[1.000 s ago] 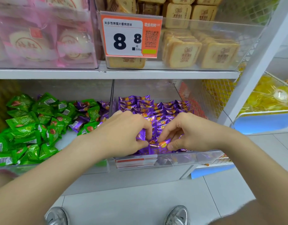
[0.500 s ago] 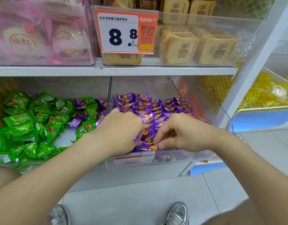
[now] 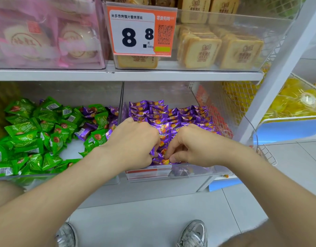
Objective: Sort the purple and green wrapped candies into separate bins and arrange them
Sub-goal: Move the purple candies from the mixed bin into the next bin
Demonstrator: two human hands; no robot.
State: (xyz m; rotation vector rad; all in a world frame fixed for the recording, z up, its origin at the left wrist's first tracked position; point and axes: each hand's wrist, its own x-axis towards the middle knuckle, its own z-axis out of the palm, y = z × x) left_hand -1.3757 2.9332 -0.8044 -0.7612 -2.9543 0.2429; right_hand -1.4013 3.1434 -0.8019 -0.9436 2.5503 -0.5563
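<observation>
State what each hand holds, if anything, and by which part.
The left hand and right hand each pinch purple candies in the bin, near its front; fingers hide which wrapper part.

Bright, even light; wide-angle bending at edges.

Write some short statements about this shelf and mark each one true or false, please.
1. The left hand and the right hand are both in the right bin, fingers curled on purple candies. True.
2. The left bin holds only green candies. False: several stray purple candies lie among them near the divider.
3. The price tag on the upper shelf reads 8.8. True.
4. The hands pinch a green candy. False: the wrappers at their fingertips are purple.
5. The bin above the purple candies holds yellow jellies. False: it holds tan toast-shaped packs.
</observation>
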